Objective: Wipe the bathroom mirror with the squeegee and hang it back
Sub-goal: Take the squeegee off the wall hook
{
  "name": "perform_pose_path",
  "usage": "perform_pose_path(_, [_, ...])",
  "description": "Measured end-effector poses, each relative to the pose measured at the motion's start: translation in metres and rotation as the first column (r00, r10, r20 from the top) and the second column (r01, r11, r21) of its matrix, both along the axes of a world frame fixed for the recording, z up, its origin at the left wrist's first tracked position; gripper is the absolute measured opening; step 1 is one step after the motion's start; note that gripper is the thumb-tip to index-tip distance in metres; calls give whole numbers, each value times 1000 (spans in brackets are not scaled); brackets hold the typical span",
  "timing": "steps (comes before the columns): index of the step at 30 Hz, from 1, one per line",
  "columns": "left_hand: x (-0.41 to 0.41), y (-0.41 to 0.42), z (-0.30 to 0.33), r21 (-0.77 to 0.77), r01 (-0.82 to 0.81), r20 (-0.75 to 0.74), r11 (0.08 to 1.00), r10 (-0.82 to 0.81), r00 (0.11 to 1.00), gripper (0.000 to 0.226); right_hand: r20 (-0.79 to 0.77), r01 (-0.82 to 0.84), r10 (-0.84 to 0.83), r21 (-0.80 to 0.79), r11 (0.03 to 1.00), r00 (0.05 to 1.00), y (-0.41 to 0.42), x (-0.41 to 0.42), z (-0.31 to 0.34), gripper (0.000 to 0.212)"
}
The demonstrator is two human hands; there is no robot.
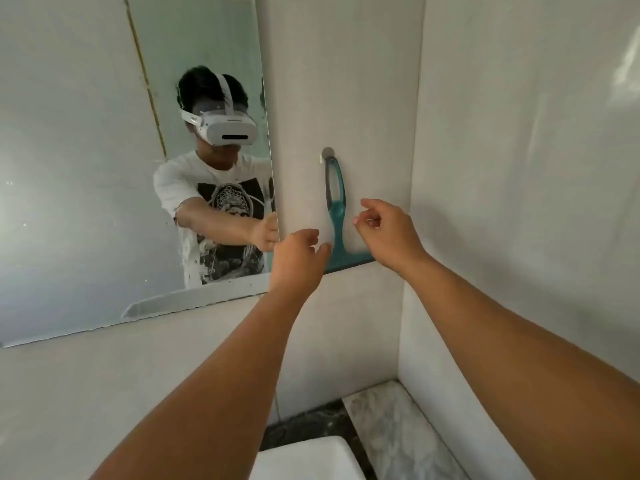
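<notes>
A teal squeegee point(336, 216) hangs by its looped handle from a round metal hook point(328, 154) on the pale wall, blade at the bottom. The mirror point(86, 174) fills the wall to the left and reflects a person in a white headset and printed shirt. My left hand point(298, 252) is just left of the squeegee's blade, fingers loosely curled, thumb close to the blade end; whether it touches is unclear. My right hand point(386, 230) hovers to the right of the squeegee, fingers bent and apart, holding nothing.
The side wall point(519, 202) meets the squeegee's wall in a corner close on the right. Below are a marbled counter point(391, 427) and the rim of a white basin point(304, 459). The mirror's lower edge runs along the wall point(173, 308).
</notes>
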State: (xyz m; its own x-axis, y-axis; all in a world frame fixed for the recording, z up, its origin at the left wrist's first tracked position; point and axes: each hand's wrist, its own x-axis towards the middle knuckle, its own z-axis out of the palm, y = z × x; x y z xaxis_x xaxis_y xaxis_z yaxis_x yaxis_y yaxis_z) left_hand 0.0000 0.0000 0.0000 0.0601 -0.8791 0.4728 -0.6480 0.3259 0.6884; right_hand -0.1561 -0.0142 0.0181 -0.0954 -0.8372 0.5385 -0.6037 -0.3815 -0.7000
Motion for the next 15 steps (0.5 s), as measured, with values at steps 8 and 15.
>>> perform_pose_path(8, [-15, -25, 0, -36, -37, -56, 999, 35, 998, 7, 93, -56, 58, -19, 998, 994, -27, 0, 0, 39])
perform_pose_path(15, [-23, -36, -3, -54, -45, -59, 998, 42, 997, 16, 163, -97, 103, -45, 994, 981, -43, 3, -3, 30])
